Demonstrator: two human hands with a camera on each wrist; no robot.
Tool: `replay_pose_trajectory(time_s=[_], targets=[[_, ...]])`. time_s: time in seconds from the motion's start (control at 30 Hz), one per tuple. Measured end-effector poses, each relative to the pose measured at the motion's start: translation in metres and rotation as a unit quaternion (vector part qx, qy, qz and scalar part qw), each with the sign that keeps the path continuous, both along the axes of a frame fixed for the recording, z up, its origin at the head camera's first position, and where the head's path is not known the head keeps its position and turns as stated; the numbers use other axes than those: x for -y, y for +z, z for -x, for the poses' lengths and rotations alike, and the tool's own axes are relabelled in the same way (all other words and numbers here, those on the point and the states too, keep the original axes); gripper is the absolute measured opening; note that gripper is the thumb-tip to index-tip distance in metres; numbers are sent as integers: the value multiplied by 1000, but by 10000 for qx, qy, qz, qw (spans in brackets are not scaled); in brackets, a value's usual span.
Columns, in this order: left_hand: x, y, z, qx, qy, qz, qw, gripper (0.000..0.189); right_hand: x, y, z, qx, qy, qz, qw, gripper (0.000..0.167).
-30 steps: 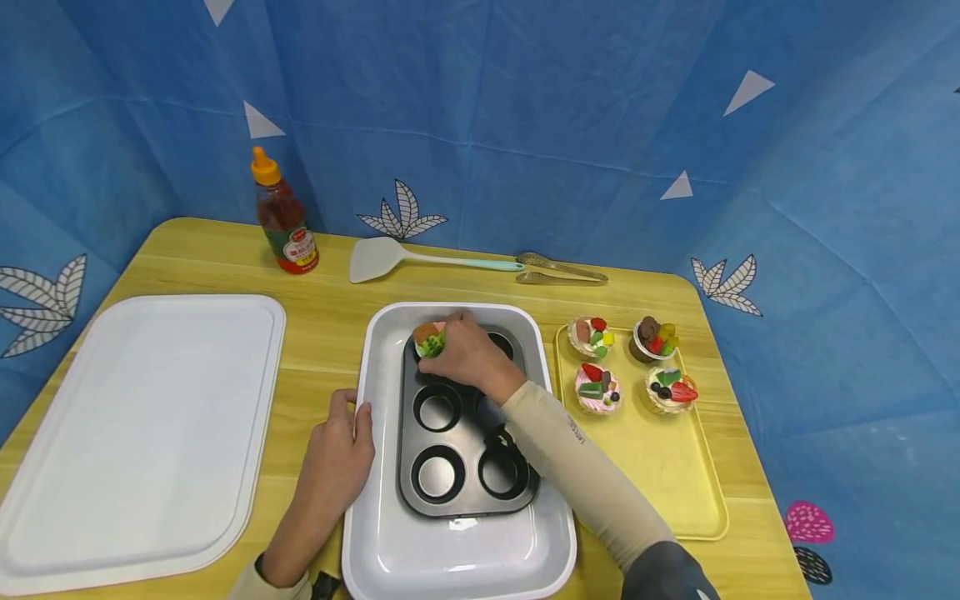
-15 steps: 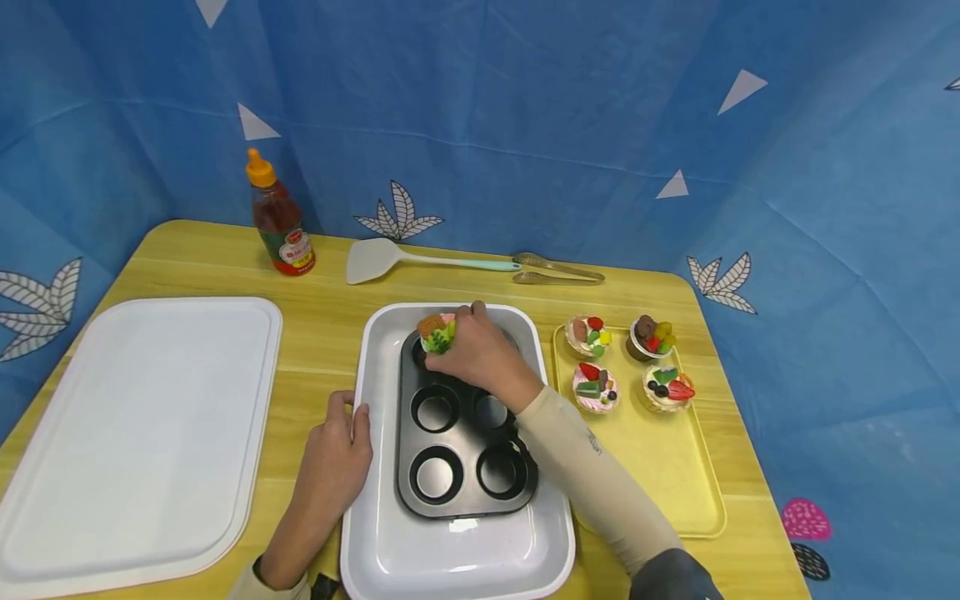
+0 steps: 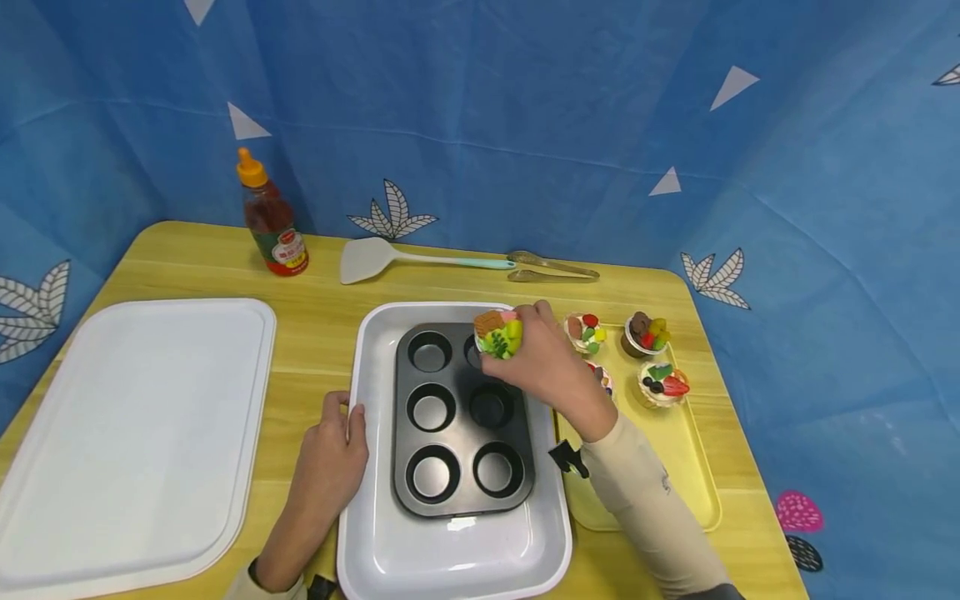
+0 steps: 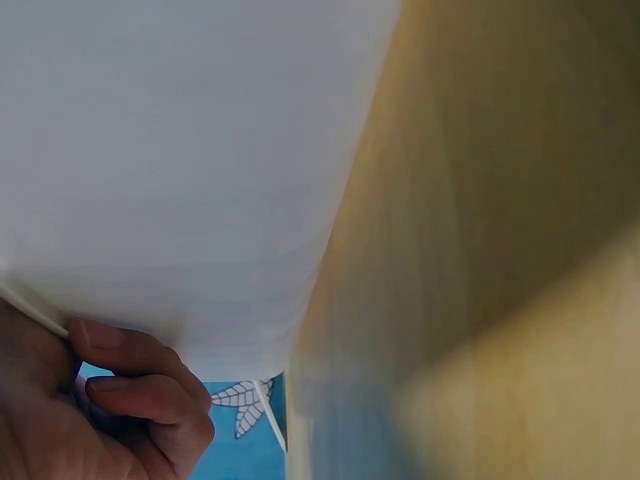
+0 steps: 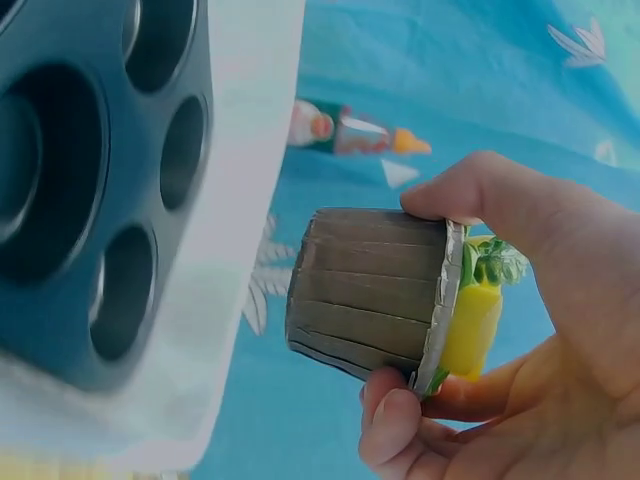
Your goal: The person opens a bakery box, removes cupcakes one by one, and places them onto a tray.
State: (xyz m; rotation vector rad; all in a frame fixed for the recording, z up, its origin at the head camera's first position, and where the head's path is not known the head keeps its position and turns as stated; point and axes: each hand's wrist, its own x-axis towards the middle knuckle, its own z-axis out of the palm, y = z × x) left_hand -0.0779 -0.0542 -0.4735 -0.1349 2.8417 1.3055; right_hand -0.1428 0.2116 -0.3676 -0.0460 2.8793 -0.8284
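Observation:
In the right wrist view, my right hand (image 5: 570,290) pinches a toy cupcake (image 5: 370,290) near its rim between thumb and fingers. Its brown pleated cup is tilted on its side there, with yellow and green toppings. The head view has this cupcake over the far right of a dark muffin tin (image 3: 462,433), with the right hand (image 3: 551,358) beside it. The tin lies inside a deep white tray (image 3: 367,500). At that tray's left rim is my left hand (image 3: 330,454); the left wrist view has its curled fingers (image 4: 165,405) against the tray wall, under the rim.
A yellow tray (image 3: 675,467) on the right bears several cupcakes, one a chocolate cupcake (image 3: 643,337). To the left lies a flat white tray (image 3: 150,442). Along the back stand a sauce bottle (image 3: 276,225), a spatula (image 3: 367,260) and tongs (image 3: 555,268).
My right hand has lifted the cupcake from the tin's far left cup and carried it to the right. The left hand stays at the white tray's rim.

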Motion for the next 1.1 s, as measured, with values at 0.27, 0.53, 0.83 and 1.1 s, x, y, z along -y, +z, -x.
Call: replay_pose_trajectory(time_s=[0.27, 0.53, 0.83, 1.1], targets=[[0, 3, -1, 49, -73, 37, 10000, 36, -51, 6, -31, -148, -532, -323, 9980, 78], [2, 5, -1, 162, -116, 44, 9998, 38, -86, -5, -66, -300, -900, -445, 9945, 73], [2, 6, -1, 184, -128, -24, 9997, 39, -102, -31, -100, -396, -1232, -511, 9903, 70], [-1, 8, -2, 197, -181, -88, 9996, 41, -107, -62, -116, -214, -1593, -346, 9864, 67]])
